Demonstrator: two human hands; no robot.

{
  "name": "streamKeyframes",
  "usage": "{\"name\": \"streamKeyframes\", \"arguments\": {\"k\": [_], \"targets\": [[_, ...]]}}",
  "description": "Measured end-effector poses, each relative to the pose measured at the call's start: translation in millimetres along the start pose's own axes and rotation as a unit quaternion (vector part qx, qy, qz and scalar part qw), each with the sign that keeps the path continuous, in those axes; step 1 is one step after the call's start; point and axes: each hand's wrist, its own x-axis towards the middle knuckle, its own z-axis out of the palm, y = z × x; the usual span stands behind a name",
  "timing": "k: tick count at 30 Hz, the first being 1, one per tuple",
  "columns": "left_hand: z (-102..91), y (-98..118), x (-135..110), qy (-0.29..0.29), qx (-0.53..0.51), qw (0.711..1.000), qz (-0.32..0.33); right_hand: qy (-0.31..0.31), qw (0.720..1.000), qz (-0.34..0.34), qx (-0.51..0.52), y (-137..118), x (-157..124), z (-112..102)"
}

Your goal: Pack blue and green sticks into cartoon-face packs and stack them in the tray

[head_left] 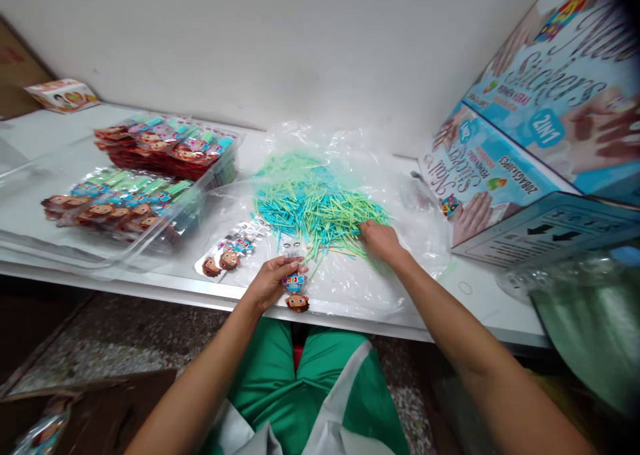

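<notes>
My left hand [275, 279] pinches a printed candy packet [296, 291], its cartoon-face end hanging at the table's front edge and its barcode end pointing up. My right hand [381, 240] reaches into the right side of a heap of thin green and blue candy sticks [320, 198], with the fingertips curled among them. Which sticks the fingers hold, if any, cannot be made out. The heap lies on a clear plastic sheet [350, 291]. Left of my left hand, several flat packets [223, 263] of the same print overlap on the table.
A clear plastic tray [113, 258] at left holds filled packets [125, 205] in stacks. Large "Nail Stickers" boxes [500, 168] stand at right against the wall. A small white-and-orange box [63, 96] sits at the back left. Clear plastic [525, 278] lies near the right edge.
</notes>
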Motion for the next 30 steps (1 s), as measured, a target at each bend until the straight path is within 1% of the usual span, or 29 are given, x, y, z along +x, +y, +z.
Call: {"name": "streamKeyframes", "arguments": {"k": [2,4,6,9,14,15,16,19,21,26,28,30], "targets": [[-1.0,-1,0,-0.008,-0.003,1.000,0.003,0.004,1.000,0.019,0.000,9,-3,-2],[-1.6,-1,0,-0.011,-0.005,1.000,0.003,0.024,0.999,0.041,0.007,19,-7,-4],[-1.7,-1,0,-0.009,-0.005,1.000,0.002,0.069,0.995,0.054,0.051,27,-9,-3],[-0.8,0,-1,-0.003,0.001,1.000,0.000,0.136,0.981,0.058,0.127,35,-11,0],[1.2,0,-2,0.003,0.006,1.000,0.000,0.169,0.970,0.100,0.143,40,-19,1],[1.4,0,-1,0.002,0.007,1.000,0.001,0.160,0.971,0.098,0.150,40,-21,0],[1.6,0,-1,0.001,0.008,1.000,0.002,0.139,0.974,0.090,0.153,40,-24,-1],[1.5,0,-1,-0.006,0.010,1.000,0.002,0.035,0.989,0.062,0.132,35,-31,1],[1.4,0,-1,-0.005,0.013,1.000,0.001,-0.012,0.992,0.055,0.110,31,-31,5],[1.8,-1,-1,0.011,0.016,1.000,0.002,-0.057,0.992,0.045,0.105,24,-20,14],[2.2,-1,-2,0.012,0.012,1.000,0.004,-0.059,0.991,0.044,0.111,26,-18,11],[2.6,-1,-3,0.011,0.009,1.000,0.006,-0.048,0.990,0.048,0.125,30,-19,7]]}}
